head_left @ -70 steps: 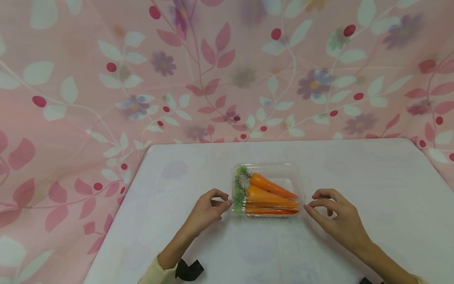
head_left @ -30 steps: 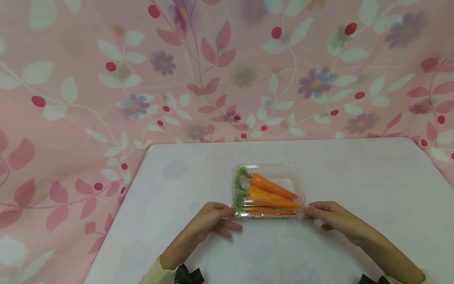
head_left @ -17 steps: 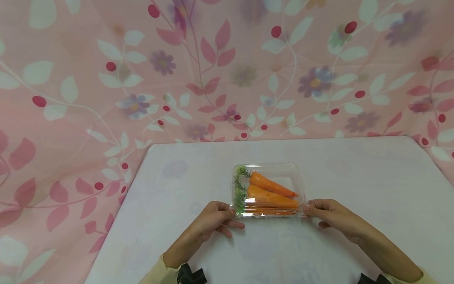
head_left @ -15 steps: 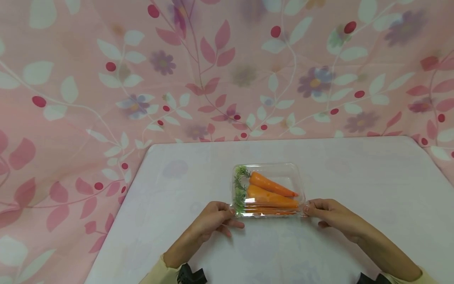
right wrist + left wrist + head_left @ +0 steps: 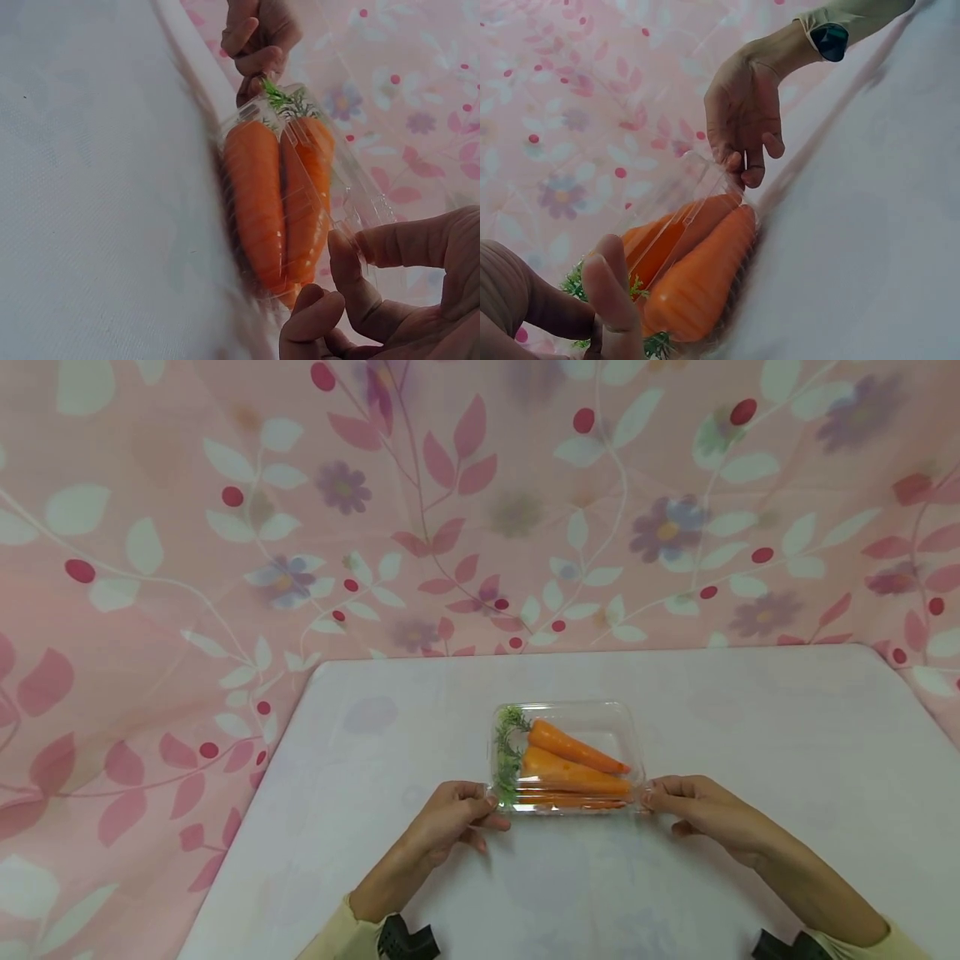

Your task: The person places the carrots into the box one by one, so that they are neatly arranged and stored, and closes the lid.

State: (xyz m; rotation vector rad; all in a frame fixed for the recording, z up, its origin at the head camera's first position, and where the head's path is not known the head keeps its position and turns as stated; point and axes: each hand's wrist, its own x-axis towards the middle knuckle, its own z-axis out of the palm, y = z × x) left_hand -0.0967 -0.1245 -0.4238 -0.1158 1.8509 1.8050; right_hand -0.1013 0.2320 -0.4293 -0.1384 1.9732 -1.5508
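Note:
A clear plastic clamshell box [image 5: 611, 727] sits on the table, holding orange carrots [image 5: 576, 772] with feathery green tops [image 5: 507, 760] at its left end. My left hand [image 5: 452, 820] pinches the box's near left corner between thumb and index finger, its other fingers spread below. At the near right corner my right hand [image 5: 708, 814] pinches the plastic edge. The right wrist view shows that thumb and fingertip [image 5: 343, 255] on the clear rim. Close up in the left wrist view, two carrots [image 5: 697, 277] show through the plastic. Whether the lid is fully latched I cannot tell.
A white cloth covers the table [image 5: 390, 727], whose far edge meets a pink floral curtain [image 5: 465, 510]. Black wrist mounts [image 5: 408, 938] sit by both cream sleeves [image 5: 345, 931].
Earlier both hands hovered at the box's sides with bent fingers; they moved down to its near corners and pinched them. Since then hands and box have hardly moved.

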